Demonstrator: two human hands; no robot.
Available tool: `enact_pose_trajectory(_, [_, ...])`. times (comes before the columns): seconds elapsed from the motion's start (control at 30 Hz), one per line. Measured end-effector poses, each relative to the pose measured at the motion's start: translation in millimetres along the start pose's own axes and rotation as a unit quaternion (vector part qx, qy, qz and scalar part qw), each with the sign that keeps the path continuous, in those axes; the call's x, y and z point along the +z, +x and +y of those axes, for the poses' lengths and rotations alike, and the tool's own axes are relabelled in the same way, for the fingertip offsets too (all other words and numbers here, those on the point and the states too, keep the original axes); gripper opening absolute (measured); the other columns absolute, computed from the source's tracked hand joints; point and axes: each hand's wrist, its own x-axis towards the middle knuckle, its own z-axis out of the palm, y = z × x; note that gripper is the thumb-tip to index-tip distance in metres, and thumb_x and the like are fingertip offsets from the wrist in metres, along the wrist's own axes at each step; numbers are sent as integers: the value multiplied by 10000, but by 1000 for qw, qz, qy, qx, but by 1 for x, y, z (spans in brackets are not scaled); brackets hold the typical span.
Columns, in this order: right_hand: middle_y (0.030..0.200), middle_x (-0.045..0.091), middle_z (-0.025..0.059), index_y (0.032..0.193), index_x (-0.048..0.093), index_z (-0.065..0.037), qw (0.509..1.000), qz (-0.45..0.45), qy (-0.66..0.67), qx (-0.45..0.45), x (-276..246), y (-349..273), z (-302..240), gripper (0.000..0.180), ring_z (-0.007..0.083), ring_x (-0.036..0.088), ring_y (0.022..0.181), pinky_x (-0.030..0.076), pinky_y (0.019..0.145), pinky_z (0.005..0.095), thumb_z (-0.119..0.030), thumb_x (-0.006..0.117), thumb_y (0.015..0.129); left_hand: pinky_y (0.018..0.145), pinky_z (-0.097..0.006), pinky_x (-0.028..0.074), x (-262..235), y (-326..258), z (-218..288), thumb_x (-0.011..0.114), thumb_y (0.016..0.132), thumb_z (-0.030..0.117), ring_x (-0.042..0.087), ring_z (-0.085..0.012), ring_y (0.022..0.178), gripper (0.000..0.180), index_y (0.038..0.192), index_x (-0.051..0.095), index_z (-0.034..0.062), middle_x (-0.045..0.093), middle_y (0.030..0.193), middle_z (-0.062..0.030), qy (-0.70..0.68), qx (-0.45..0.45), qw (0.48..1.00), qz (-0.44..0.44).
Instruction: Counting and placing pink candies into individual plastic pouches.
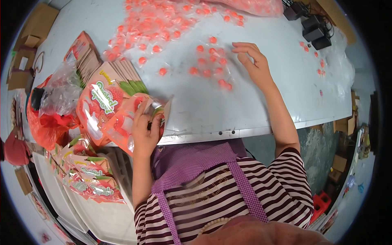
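Observation:
My left hand [145,131] is closed on a printed red pouch [120,128] at the table's front edge, and the pouch's mouth gapes around my fingers. Beside it lies a fanned stack of flat pouches [108,87], red and beige with green corners. My right hand [254,63] hovers above the table with its fingers apart, holding nothing. Just left of it is a loose group of small red balls in clear wrappers [206,61], some blurred. A larger spread of the same wrapped balls [157,24] covers the far middle of the table.
A big clear bag of red balls [253,6] lies at the far edge. Black boxes with cords [314,30] and clear plastic sheeting [341,65] are on the right. An orange plastic bag [49,130] sits at left. Filled pouches [87,175] lie on a white tray [108,222] below.

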Motion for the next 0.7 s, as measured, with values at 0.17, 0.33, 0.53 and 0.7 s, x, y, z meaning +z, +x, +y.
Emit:
enact_pose_trajectory(0.17, [1095,546,72,985,621,-75,993,-12,-111,-46,4,-46,-14,253,241,450,1069,366,902,345,-45,626,734,765,-335,472,2,0,1,670,756,66,577,-340,986,226,693,466,-11,529,1188,-230,15,14,1000,1])
enact_pose_trajectory(0.33, [1103,505,75,1037,602,-122,974,-47,-200,-92,41,-70,-24,409,269,461,966,358,846,368,-123,719,645,766,-335,473,1,-2,1,668,757,64,575,-340,993,216,701,473,-12,528,1188,-229,17,19,1000,1])
enact_pose_trajectory(0.53, [1129,496,65,1062,596,-143,979,-98,-139,-114,39,-71,-34,418,268,453,973,346,860,399,-133,708,660,779,-341,476,2,-3,-2,672,756,75,572,-348,1006,211,714,487,-17,538,1163,-234,3,24,1000,1])
enact_pose_trajectory(0.7, [1142,486,49,1081,585,-149,958,-63,-253,-116,45,-36,-35,417,262,429,1005,333,866,388,-179,698,681,796,-341,475,0,-2,-1,676,752,75,569,-356,1009,208,721,495,-22,539,1157,-237,21,3,1000,-19])
